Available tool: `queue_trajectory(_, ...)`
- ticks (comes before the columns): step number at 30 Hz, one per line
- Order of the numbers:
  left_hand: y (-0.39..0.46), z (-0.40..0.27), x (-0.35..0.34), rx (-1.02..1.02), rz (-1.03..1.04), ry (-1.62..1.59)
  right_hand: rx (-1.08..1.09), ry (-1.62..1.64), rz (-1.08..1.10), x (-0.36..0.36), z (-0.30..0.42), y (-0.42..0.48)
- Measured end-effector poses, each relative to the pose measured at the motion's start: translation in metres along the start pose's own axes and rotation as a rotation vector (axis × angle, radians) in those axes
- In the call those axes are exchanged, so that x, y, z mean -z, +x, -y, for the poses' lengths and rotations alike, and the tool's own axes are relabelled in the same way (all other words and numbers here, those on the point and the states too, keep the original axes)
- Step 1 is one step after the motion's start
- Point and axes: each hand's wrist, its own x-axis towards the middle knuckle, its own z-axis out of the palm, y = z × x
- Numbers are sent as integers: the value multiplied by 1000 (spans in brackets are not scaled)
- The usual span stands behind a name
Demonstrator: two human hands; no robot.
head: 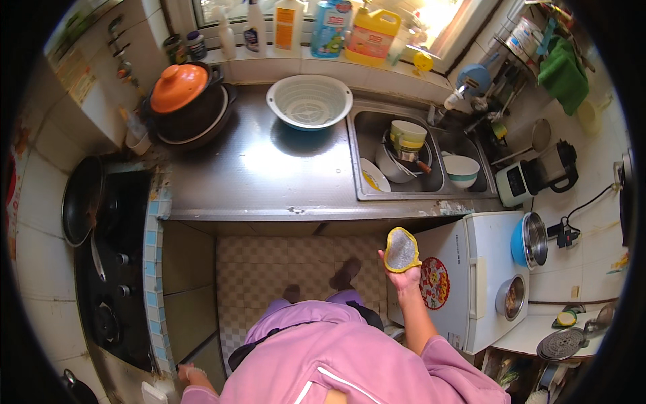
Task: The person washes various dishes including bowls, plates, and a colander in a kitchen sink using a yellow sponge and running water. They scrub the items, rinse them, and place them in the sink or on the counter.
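My right hand [406,279] holds a grey scouring pad with a yellow edge [401,250], in front of the white refrigerator and below the counter's edge. Low at the left, my left hand [193,374] hangs beside the cabinet under the hob; nothing shows in it, and its fingers are blurred. On the steel worktop [252,177] stands a white colander [309,101] nested in a blue basin. The double sink [398,194] holds a pot [388,164] with a yellow-green mug [408,134] above it, a plate [374,177] and, in the smaller basin, a white bowl with a green band [461,170].
A black pot with an orange lid [180,88] stands at the counter's left end. A frying pan [83,202] rests on the black hob [116,262]. Bottles [330,30] line the windowsill. To the right are a blender [535,174] and a refrigerator [489,283] carrying bowls.
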Motion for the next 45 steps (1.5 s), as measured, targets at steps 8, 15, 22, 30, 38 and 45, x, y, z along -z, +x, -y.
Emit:
queue_trajectory(8, -273, -108, -136, -400, 872, -125, 48, 56, 51, -17, 85, 36)
queue_trajectory(15, -529, -194, -225, -1276, 1085, 97, 111, 74, 38, -9, 190, 61)
queue_trajectory(22, -637, -264, -329, -1454, 932, 213, 169, -32, 86, -1, 270, 86)
queue_trajectory(30, -576, -345, -486, -1298, 731, 341, 409, -151, 14, -8, 309, 116)
queue_trajectory(38, -613, -357, -503, -1074, 875, 286, 1102, -1627, -426, -28, 339, 159)
queue_trajectory(45, -633, -356, -469, -667, 1201, 317, 1079, -2160, -555, -35, 306, 198)
